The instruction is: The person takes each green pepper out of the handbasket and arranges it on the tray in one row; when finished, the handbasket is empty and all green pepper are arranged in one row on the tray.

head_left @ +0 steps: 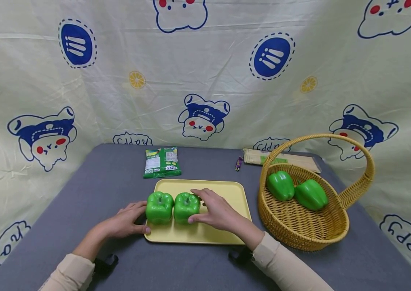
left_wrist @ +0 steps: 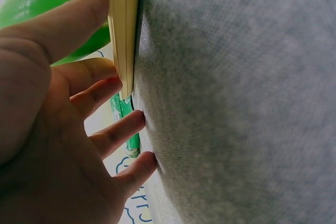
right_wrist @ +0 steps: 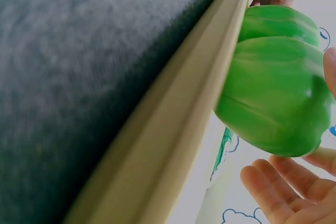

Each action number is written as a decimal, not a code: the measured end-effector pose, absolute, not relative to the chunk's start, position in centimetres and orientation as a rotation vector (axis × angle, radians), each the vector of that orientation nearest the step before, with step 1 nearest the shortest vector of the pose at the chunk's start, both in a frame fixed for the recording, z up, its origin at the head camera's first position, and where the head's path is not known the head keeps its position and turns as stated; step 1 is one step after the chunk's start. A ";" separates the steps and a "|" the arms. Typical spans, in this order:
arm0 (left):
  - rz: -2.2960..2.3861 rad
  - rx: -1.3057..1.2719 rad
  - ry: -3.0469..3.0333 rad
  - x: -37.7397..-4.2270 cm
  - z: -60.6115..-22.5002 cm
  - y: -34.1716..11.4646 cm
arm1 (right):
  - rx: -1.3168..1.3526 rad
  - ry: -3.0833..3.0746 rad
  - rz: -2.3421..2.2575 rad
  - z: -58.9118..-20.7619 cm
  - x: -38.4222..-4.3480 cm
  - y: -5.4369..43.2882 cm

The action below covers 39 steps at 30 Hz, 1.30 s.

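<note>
Two glossy green bell peppers stand side by side on the left half of a pale yellow tray (head_left: 223, 194). My left hand (head_left: 127, 221) is at the tray's left edge beside the left bell pepper (head_left: 159, 208). In the left wrist view its thumb (left_wrist: 79, 19) lies against the tray rim (left_wrist: 122, 35), and its spread fingers reach the rim and the grey cloth. My right hand (head_left: 218, 212) is around the right side of the right bell pepper (head_left: 186, 208). The right wrist view shows its loosely extended fingers (right_wrist: 273, 187) close by that pepper (right_wrist: 278, 95), thumb at the frame's edge.
A wicker basket (head_left: 282, 234) with a tall handle stands right of the tray, holding two more green peppers (head_left: 311, 195). Behind the tray lie a green snack packet (head_left: 162, 162), a small purple wrapped item (head_left: 238, 163) and a flat tan package (head_left: 300, 162). A patterned curtain hangs behind.
</note>
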<state>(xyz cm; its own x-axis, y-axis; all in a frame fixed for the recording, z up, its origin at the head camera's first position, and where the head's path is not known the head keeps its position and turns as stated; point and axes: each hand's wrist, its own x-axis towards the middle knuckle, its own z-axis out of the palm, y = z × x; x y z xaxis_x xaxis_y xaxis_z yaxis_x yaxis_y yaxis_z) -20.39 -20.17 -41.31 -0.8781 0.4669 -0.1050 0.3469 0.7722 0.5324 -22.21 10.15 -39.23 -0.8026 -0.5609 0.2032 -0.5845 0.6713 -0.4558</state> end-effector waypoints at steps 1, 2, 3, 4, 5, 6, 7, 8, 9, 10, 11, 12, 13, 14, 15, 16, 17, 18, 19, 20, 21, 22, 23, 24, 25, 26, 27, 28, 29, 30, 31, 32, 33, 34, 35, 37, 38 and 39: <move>0.754 0.638 2.737 -20.4 -41.3 -20.2 | 0.973 -2.824 0.798 -39.2 -22.2 10.3; 0.753 0.638 2.738 -20.4 -41.3 -20.2 | 0.976 -2.815 0.802 -39.1 -22.2 10.4; 0.754 0.637 2.738 -20.4 -41.3 -20.1 | 0.976 -2.808 0.803 -39.1 -22.2 10.6; 0.754 0.637 2.739 -20.4 -41.3 -20.1 | 0.981 -2.798 0.798 -39.0 -22.2 10.8; 0.754 0.637 2.740 -20.4 -41.3 -20.1 | 0.984 -2.788 0.805 -39.0 -22.2 11.0; 0.754 0.638 2.740 -20.4 -41.2 -20.1 | 0.986 -2.778 0.804 -38.9 -22.2 11.2; 0.754 0.639 2.740 -20.4 -41.2 -20.1 | 0.984 -2.768 0.802 -38.8 -22.2 11.4; 0.755 0.639 2.739 -20.3 -41.2 -20.1 | 0.983 -2.755 0.799 -38.7 -22.1 11.6; 0.755 0.639 2.739 -20.3 -41.2 -20.1 | 0.982 -2.738 0.795 -38.5 -22.1 11.9; 0.755 0.640 2.738 -20.3 -41.1 -20.1 | 0.981 -2.722 0.786 -38.4 -22.0 12.1; 0.753 0.641 2.739 -20.3 -41.1 -20.1 | 0.975 -2.708 0.787 -38.2 -21.9 12.3; 0.753 0.642 2.739 -20.3 -41.1 -20.1 | 0.966 -2.696 0.777 -38.0 -21.9 12.6; 0.755 0.642 2.739 -20.3 -41.1 -20.1 | 0.956 -2.686 0.773 -37.8 -21.8 12.8; 0.754 0.644 2.740 -20.3 -41.2 -20.1 | 0.946 -2.679 0.771 -37.6 -21.7 13.1; 0.754 0.644 2.740 -20.3 -41.2 -20.1 | 0.936 -2.672 0.766 -37.5 -21.6 13.4; 0.754 0.643 2.739 -20.3 -41.2 -20.1 | 0.921 -2.674 0.758 -37.3 -21.5 13.6; 0.754 0.643 2.739 -20.3 -41.2 -20.2 | 0.904 -2.676 0.757 -37.1 -21.4 13.9; 0.754 0.641 2.739 -20.3 -41.3 -20.2 | 0.889 -2.678 0.754 -37.0 -21.3 14.2; 0.754 0.639 2.738 -20.3 -41.3 -20.2 | 0.876 -2.678 0.754 -36.8 -21.2 14.4; 0.754 0.638 2.738 -20.3 -41.4 -20.2 | 0.868 -2.674 0.756 -36.7 -21.1 14.7; 0.756 0.636 2.737 -20.3 -41.4 -20.2 | 0.857 -2.671 0.753 -36.5 -21.0 15.0; 0.757 0.635 2.737 -20.3 -41.4 -20.2 | 0.845 -2.671 0.754 -36.4 -21.0 15.2; 0.759 0.636 2.737 -20.3 -41.4 -20.2 | 0.837 -2.663 0.754 -36.3 -20.9 15.5; 0.760 0.634 2.736 -20.3 -41.4 -20.2 | 0.831 -2.654 0.750 -36.2 -20.9 15.8; 0.760 0.634 2.735 -20.3 -41.4 -20.2 | 0.823 -2.644 0.743 -36.1 -20.8 16.0; 0.761 0.635 2.735 -20.3 -41.4 -20.2 | 0.815 -2.640 0.739 -36.0 -20.7 16.3; 0.761 0.634 2.734 -20.3 -41.3 -20.2 | 0.806 -2.637 0.733 -35.9 -20.7 16.5; 0.761 0.634 2.734 -20.3 -41.3 -20.2 | 0.802 -2.631 0.729 -35.9 -20.7 16.8; 0.761 0.632 2.732 -20.3 -41.3 -20.1 | 0.798 -2.625 0.728 -35.9 -20.6 17.1; 0.761 0.630 2.730 -20.3 -41.3 -20.1 | 0.793 -2.618 0.723 -35.9 -20.6 17.3; 0.760 0.628 2.729 -20.3 -41.3 -20.1 | 0.787 -2.615 0.720 -35.9 -20.6 17.6; 0.761 0.626 2.728 -20.4 -41.3 -20.1 | 0.783 -2.613 0.719 -35.9 -20.5 17.8; 0.761 0.624 2.727 -20.4 -41.3 -20.1 | 0.780 -2.606 0.715 -35.9 -20.5 18.1; 0.761 0.623 2.727 -20.4 -41.4 -20.1 | 0.776 -2.601 0.709 -36.0 -20.4 18.3; 0.762 0.621 2.726 -20.4 -41.4 -20.1 | 0.772 -2.595 0.702 -36.0 -20.4 18.6; 0.762 0.619 2.727 -20.4 -41.4 -20.1 | 0.768 -2.583 0.694 -36.1 -20.3 19.0; 0.762 0.618 2.727 -20.4 -41.4 -20.1 | 0.763 -2.578 0.689 -36.1 -20.3 19.2; 0.762 0.616 2.726 -20.4 -41.4 -20.1 | 0.754 -2.575 0.687 -36.2 -20.2 19.4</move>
